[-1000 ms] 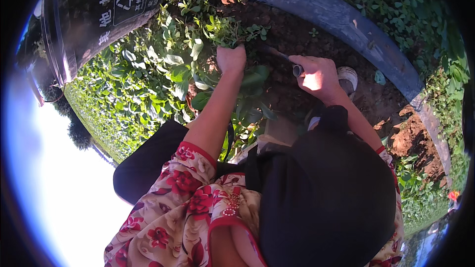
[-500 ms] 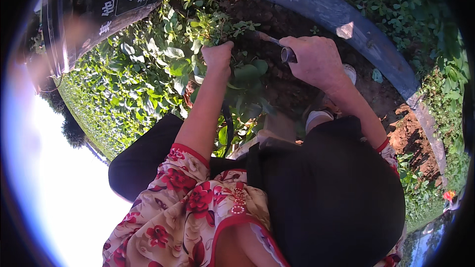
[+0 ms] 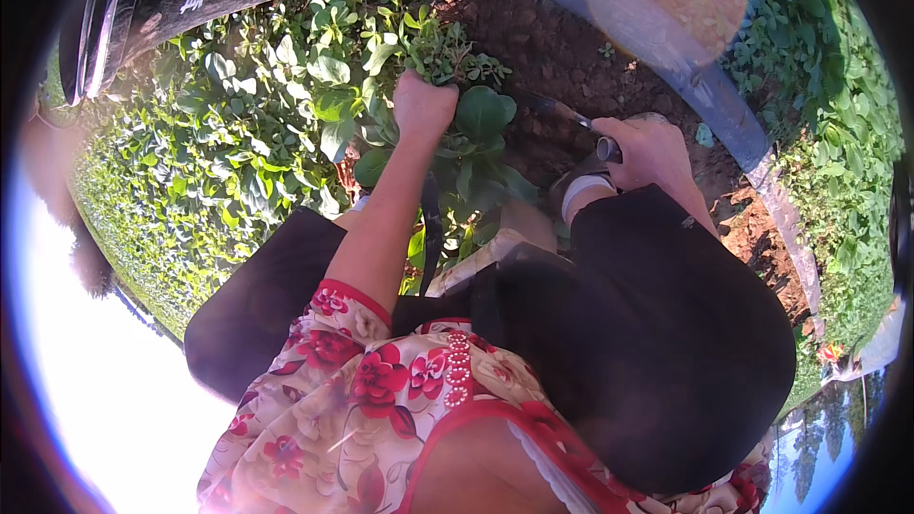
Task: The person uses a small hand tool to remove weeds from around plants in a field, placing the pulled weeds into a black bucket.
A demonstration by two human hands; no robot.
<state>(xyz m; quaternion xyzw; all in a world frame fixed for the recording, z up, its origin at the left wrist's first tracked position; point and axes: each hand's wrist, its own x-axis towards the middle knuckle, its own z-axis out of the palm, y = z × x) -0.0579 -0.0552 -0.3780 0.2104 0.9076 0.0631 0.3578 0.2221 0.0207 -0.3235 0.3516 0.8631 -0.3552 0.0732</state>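
My left hand [image 3: 424, 105] is closed around a clump of small-leaved green plants [image 3: 447, 49] at the edge of the leafy bed. Right of it, low over the dark soil [image 3: 533, 38], my right hand [image 3: 652, 152] grips a short hand tool [image 3: 569, 114]. The tool has a dark round handle and a thin metal shaft pointing left toward the plants. Its far end lies in shadow by the clump, so the blade's shape is unclear. Broad green leaves [image 3: 481, 114] hang just below and right of my left hand.
A black bin [image 3: 181, 0] lies at the upper left. A grey curved edging strip [image 3: 657, 33] borders the soil, with greenery beyond it. Dense low plants [image 3: 228, 152] spread to the left. My knees, in black trousers [image 3: 666, 324], flank a pale box-like seat [image 3: 486, 257].
My right hand and the tool have come nearer to my body and slightly right. My left hand keeps its hold on the plants, almost in place. The view has shifted a little.
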